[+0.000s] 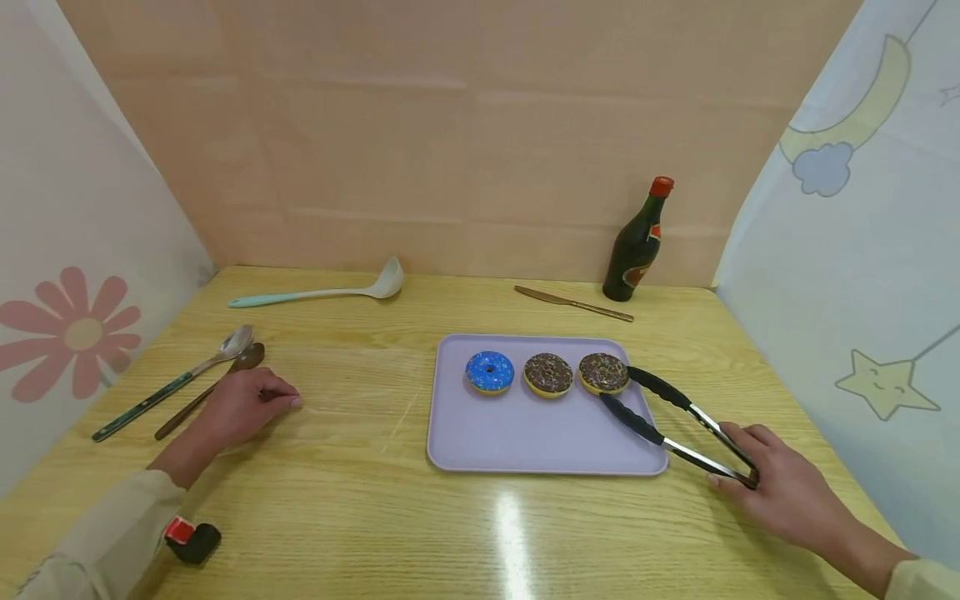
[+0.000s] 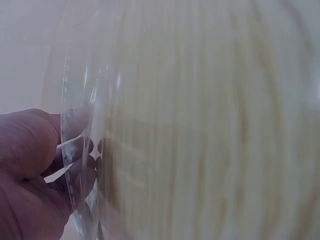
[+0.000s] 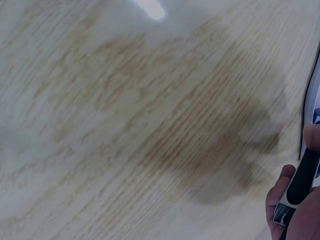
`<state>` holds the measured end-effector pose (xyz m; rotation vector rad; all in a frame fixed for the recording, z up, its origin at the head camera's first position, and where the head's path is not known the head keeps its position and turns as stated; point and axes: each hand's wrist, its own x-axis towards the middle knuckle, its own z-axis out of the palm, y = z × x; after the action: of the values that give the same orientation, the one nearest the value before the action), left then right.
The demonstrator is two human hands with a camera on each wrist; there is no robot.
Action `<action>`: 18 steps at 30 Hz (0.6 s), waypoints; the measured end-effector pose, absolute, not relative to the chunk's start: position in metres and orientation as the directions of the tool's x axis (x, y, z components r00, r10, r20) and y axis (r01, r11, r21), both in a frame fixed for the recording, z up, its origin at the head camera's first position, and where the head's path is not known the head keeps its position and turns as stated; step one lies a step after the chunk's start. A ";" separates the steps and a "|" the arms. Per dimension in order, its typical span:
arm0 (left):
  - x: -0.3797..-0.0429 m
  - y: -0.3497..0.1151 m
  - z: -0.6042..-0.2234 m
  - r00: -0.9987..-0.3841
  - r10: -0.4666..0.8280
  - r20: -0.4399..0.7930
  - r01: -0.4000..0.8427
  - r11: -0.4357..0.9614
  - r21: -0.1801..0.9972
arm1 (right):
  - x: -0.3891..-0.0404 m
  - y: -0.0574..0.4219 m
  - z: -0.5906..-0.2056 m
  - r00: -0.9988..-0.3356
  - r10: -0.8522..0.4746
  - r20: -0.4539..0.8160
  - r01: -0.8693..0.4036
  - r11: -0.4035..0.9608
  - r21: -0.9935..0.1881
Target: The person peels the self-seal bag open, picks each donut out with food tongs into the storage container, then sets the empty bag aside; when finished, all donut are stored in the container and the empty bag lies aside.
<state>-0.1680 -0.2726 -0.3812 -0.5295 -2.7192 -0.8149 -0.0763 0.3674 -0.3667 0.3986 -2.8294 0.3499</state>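
Note:
My right hand (image 1: 787, 487) grips a pair of tongs (image 1: 705, 446) with black tips and metal arms. The tong tips stand on either side of the rightmost chocolate doughnut (image 1: 603, 372), which lies on a lilac tray (image 1: 540, 442). Another chocolate doughnut (image 1: 548, 375) and a blue doughnut (image 1: 490, 372) lie to its left in a row, all with sprinkles. My left hand (image 1: 243, 404) pinches the edge of a clear see-through container (image 2: 80, 150); its outline is faint in the head view. The right wrist view shows part of the right hand (image 3: 287, 200) around the tongs.
A silver spoon (image 1: 191, 372) with a dark green handle and a brown spoon (image 1: 247, 358) lie by the left hand. Behind are a white ladle (image 1: 386, 282), a copper-coloured knife (image 1: 573, 302) and a dark bottle (image 1: 633, 250) with a red cap. Cloth walls enclose the table.

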 end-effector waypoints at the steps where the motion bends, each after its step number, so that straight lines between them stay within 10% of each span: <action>1: -0.168 -0.272 -0.381 -0.902 0.269 0.337 0.410 0.777 0.478 | -0.076 0.367 -0.367 -0.930 -0.236 0.282 -0.297 0.934 -0.197; 18: -0.169 -0.272 -0.381 -0.900 0.271 0.341 0.412 0.785 0.464 | -0.079 0.367 -0.372 -0.989 0.025 0.144 -0.031 0.926 -0.376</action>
<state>-0.1689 -0.2723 -0.3805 -0.5301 -2.7202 -0.7934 -0.0794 0.3668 -0.3723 0.0049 -2.9388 0.5771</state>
